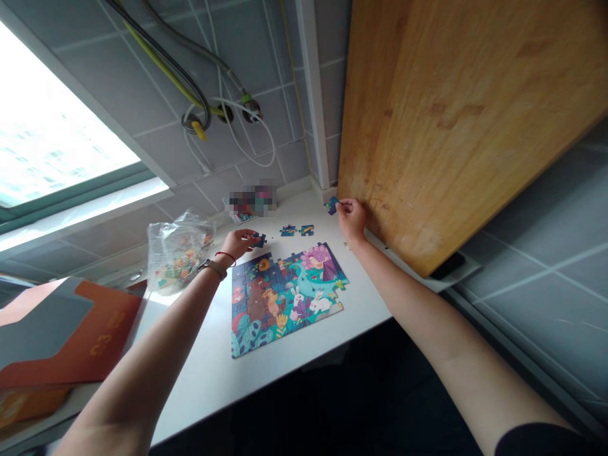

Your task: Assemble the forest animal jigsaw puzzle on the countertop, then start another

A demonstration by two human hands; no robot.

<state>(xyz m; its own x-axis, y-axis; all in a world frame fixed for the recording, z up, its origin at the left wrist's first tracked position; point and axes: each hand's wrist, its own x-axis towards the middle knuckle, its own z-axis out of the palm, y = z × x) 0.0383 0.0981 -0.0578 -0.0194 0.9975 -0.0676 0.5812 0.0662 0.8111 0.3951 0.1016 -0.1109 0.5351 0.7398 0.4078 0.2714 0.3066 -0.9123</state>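
A partly joined jigsaw puzzle (285, 294) with rabbits and other animals lies on the white counter (199, 373). My left hand (240, 244), with a red string and a watch at its wrist, pinches a dark blue puzzle piece (259, 240) just above the puzzle's upper left edge. Farther right, my right hand (350, 217) grips another dark blue piece (331, 204) beside the wooden board. Between the hands, two loose pieces lie behind the puzzle, one on the left (287, 230) and one on the right (306, 230).
A clear plastic bag (178, 253) of pieces sits at the left, near an orange box (99, 329). Behind the puzzle stands a small pixelated item (251, 201). A large wooden board (451, 126) leans at the right. Hoses (190, 88) hang on the tiled wall.
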